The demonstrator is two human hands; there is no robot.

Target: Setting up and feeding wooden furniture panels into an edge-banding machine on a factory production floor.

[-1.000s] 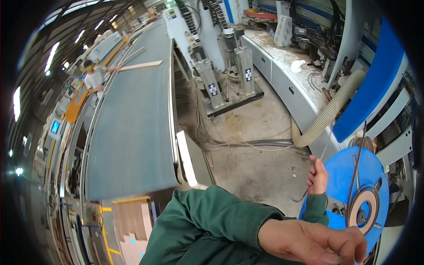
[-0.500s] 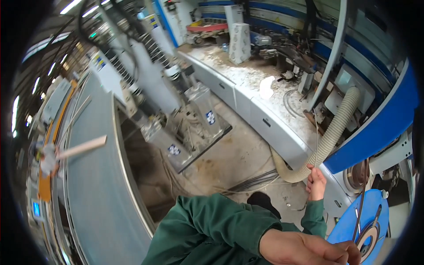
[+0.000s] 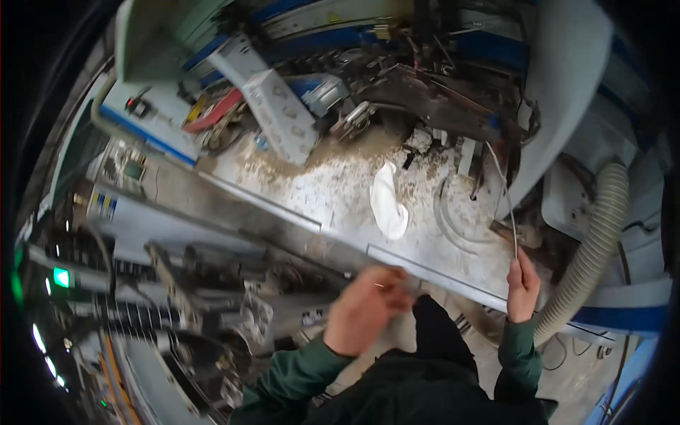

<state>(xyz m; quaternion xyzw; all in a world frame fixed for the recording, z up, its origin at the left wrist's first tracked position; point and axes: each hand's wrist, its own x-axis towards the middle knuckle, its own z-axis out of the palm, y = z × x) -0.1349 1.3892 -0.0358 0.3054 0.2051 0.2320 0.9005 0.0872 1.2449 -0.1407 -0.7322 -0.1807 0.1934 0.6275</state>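
Observation:
My right hand (image 3: 523, 289) is closed around the lower end of a thin, pale, flexible strip (image 3: 506, 193). The strip rises from the fingers and curves up toward the machine's inside. Out in front of my body, my left hand (image 3: 365, 309) is smeared by motion, so its fingers do not show clearly. Beyond it, a crumpled white cloth (image 3: 387, 204) lies on the dusty machine bed (image 3: 290, 195). Beside the strip, a loose curved clear piece (image 3: 445, 223) rests on the same bed.
A ribbed beige hose (image 3: 588, 244) bends down just right of my right hand. A grey upright post (image 3: 280, 117) stands on the bed at the back left. Dark machine parts (image 3: 425, 95) line the back. Metal machinery (image 3: 248, 312) fills the lower left.
The view has turned toward the machine bed, which now looks nearer. My left hand has swung from the lower right to the middle. My right hand keeps hold of the strip.

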